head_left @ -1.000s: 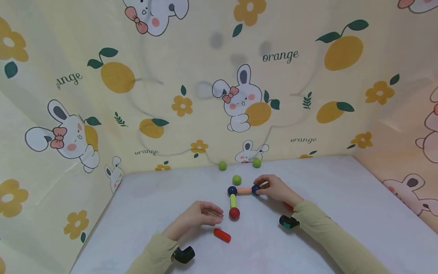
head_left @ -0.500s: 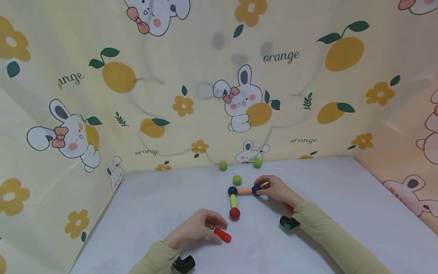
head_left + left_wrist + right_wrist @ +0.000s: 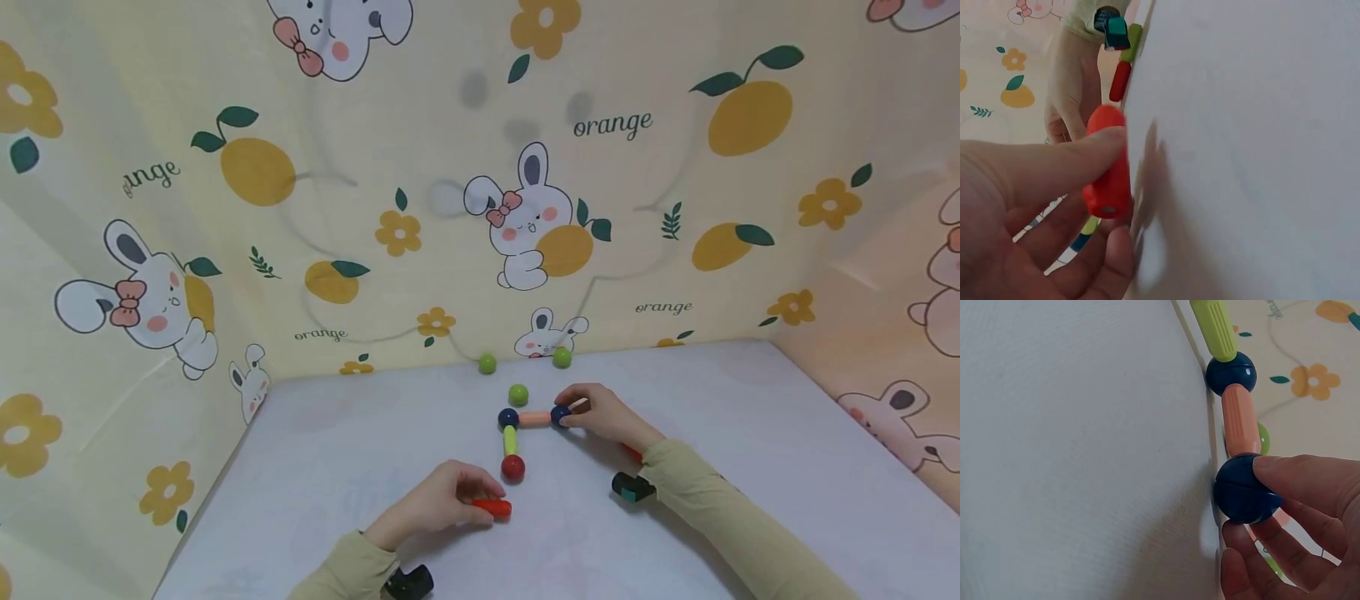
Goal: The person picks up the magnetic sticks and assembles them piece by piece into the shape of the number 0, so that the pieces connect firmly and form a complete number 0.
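The left hand (image 3: 442,504) pinches a red rod (image 3: 493,507) between thumb and fingers; in the left wrist view the red rod (image 3: 1109,162) is held near its middle, one end face showing. The right hand (image 3: 603,414) grips the dark blue ball (image 3: 560,417) at the right end of a joined piece, seen large in the right wrist view as a blue ball (image 3: 1244,490). From it a salmon rod (image 3: 535,419) runs to another blue ball (image 3: 508,418), where a yellow-green rod (image 3: 510,442) leads down to a red ball (image 3: 513,468).
Three green balls lie behind the joined piece: one close by (image 3: 518,394), two near the back wall (image 3: 487,363) (image 3: 562,357). Another red rod (image 3: 632,452) lies partly hidden beneath the right forearm, with a green rod (image 3: 1132,42) beside it in the left wrist view.
The left hand has moved down and right to the red rod and taken hold of it; the rod has turned closer to level. The right hand has stayed on the blue ball.
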Available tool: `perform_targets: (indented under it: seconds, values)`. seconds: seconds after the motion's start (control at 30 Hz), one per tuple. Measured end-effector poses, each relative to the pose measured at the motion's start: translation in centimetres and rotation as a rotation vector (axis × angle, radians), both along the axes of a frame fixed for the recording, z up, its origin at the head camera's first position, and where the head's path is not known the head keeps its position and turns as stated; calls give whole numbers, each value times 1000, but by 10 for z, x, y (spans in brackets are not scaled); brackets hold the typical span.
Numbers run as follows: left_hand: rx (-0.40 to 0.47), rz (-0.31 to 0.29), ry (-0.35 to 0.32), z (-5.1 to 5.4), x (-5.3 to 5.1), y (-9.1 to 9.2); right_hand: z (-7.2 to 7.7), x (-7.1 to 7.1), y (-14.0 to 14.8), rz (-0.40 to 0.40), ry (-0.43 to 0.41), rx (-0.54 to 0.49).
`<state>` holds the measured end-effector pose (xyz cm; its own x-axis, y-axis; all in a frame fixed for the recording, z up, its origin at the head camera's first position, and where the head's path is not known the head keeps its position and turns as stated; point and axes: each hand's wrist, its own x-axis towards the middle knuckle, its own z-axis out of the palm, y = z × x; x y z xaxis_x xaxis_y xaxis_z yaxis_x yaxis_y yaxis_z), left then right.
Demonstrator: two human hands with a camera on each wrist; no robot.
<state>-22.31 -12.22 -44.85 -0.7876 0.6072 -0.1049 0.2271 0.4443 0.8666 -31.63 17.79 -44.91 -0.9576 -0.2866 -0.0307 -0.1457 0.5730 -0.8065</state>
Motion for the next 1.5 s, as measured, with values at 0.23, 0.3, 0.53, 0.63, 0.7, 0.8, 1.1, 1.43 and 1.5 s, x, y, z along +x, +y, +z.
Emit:
perform_targets:
  seconds: [0.23,0.3,0.53,0.63,0.7,0.8,1.1,1.43,1.5]
  values:
    - [104,101,-131,5,6,8,-2,-1,0,1,-9,0]
    - [124,141,-188,7,9,11,-1,-1,0,1,-8,0]
    - [147,266,-333,8,19,23,0,-1,1,7,5,1]
    - [177,307,-396,5,21,28,0,-1,1,7,12,3]
    - [208,333,-437,4,23,31,0,-1,1,7,13,1]
    - [275,366,-509,2,26,36,-1,-1,1,5,10,-3]
    - [338,449,-575,-3,28,45,1,0,0,5,2,-13]
    - [370,489,-573,-4,27,49,2,1,-1,0,-3,-10]
    - [370,495,-574,-4,26,49,3,2,-2,2,-2,-7]
